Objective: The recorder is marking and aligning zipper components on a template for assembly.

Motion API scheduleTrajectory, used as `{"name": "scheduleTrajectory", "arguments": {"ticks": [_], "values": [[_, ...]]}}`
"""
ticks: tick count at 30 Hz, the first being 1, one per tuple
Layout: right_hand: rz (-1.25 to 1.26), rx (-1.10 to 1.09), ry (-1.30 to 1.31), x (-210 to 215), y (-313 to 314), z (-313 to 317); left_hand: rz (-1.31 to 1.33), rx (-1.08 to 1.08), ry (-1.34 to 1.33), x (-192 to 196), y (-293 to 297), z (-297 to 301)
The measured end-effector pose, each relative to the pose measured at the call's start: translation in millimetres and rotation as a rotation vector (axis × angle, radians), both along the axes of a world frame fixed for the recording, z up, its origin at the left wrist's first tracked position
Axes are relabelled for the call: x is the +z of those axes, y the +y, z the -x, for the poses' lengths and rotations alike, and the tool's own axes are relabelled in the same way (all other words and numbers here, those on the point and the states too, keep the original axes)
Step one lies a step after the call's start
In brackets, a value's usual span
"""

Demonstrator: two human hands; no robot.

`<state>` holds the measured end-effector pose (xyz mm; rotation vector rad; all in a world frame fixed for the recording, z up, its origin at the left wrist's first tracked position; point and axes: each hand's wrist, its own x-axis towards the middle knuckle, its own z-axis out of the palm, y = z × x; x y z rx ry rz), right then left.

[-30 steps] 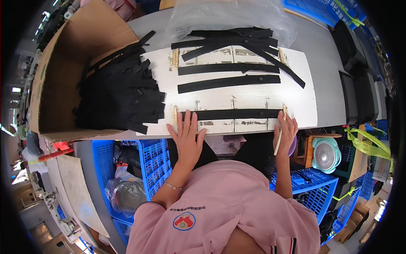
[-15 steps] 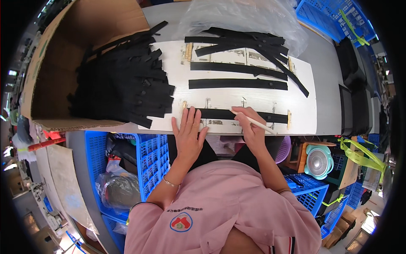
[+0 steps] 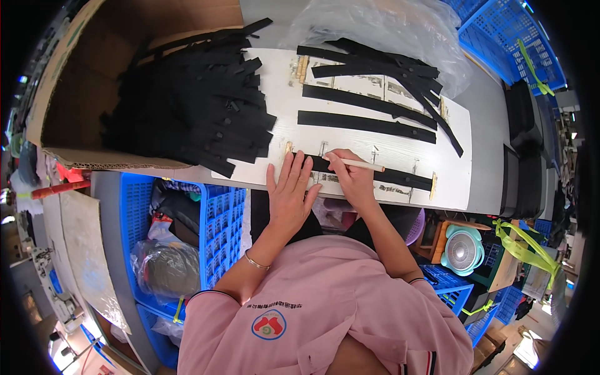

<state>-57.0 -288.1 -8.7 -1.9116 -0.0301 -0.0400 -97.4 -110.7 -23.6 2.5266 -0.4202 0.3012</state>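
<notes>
A black fabric strip (image 3: 406,180) lies across the near part of a white board (image 3: 455,178), between two small tan blocks at its ends. My left hand (image 3: 287,199) rests flat over the strip's left end, fingers stretched out. Pinched in my right hand (image 3: 355,185) is a slim white pencil-like stick (image 3: 364,165); its tip meets the strip just right of my left fingers. Dark marks show on the board beside the strip. Farther back, two strips (image 3: 369,126) lie side by side, and several more (image 3: 375,62) cross in a loose heap.
A large heap of black strips (image 3: 187,106) spills from an open cardboard box (image 3: 62,100) onto the board's left side. Clear plastic sheeting (image 3: 387,25) lies at the back. Blue crates (image 3: 222,219) stand below the table's front edge, with a small teal fan (image 3: 462,251) at right.
My right hand has slid left along the strip with the stick, closer to my left hand. My left hand stays on the strip's left end. The whole view has tilted slightly.
</notes>
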Motion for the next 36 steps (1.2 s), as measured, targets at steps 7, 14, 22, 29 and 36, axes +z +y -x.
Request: {"name": "scheduleTrajectory", "arguments": {"ticks": [7, 14, 22, 29, 36], "values": [[0.026, -0.001, -0.039, 1.3, 3.6, -0.3, 0.000, -0.004, -0.012, -1.5, 0.0, -0.4], [0.019, 0.068, -0.054, -2.9, -4.4, 3.2, -0.001, -0.003, -0.006, -0.2, -0.4, -0.4], [0.095, 0.083, -0.134, -7.6, -3.1, 1.7, -0.003, 0.000, -0.014, -2.0, -2.0, -0.8], [-0.203, -0.043, 0.002, 7.0, -20.6, 16.5, -0.009, 0.013, -0.022, -2.2, -3.2, -0.7], [0.067, -0.336, -0.113, 7.7, -82.1, 28.7, 0.008, 0.000, 0.000, -0.9, -2.6, 0.3]]}}
